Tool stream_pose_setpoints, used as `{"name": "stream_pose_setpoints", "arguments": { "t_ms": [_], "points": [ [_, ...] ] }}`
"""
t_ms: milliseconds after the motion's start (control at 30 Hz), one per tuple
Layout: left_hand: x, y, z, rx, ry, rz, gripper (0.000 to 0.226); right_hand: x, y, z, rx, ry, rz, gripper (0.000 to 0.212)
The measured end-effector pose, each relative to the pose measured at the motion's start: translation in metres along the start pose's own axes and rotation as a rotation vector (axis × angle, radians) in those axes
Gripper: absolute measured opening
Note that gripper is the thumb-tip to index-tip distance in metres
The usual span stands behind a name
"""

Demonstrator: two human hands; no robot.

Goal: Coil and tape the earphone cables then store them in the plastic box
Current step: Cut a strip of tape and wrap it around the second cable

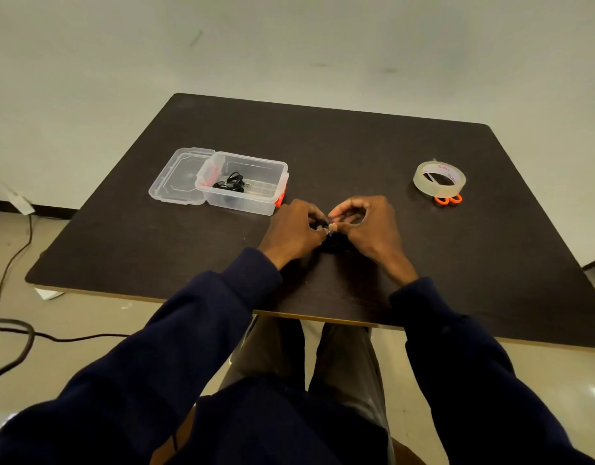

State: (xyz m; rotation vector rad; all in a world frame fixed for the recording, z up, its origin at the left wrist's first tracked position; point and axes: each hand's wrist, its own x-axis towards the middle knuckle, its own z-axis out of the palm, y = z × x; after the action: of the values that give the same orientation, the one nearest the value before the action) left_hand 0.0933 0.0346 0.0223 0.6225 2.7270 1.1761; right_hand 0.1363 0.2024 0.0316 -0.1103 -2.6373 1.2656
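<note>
Left hand (296, 226) and right hand (366, 223) pinch the black earphone cable (333, 245) at frame centre, held bunched for binding, I judge. I see the plastic box (242, 204) open at upper left, another coil (229, 186) already inside.

open clear box (242, 205), black earphone coil (229, 184) inside
</note>
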Motion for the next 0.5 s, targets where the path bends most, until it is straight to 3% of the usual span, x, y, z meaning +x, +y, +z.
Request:
{"name": "stream_pose_setpoints", "arguments": {
  "t_ms": [333,500],
  "points": [
    [-0.007,-0.006,0.001,-0.108,0.061,0.014,0.018,-0.002,0.008,0.014,-0.073,0.071,-0.108,0.023],
    [-0.005,-0.006,0.002,-0.118,0.055,-0.008,0.015,-0.007,0.006,0.017,-0.208,0.142,-0.148,0.038]
  ]
}}
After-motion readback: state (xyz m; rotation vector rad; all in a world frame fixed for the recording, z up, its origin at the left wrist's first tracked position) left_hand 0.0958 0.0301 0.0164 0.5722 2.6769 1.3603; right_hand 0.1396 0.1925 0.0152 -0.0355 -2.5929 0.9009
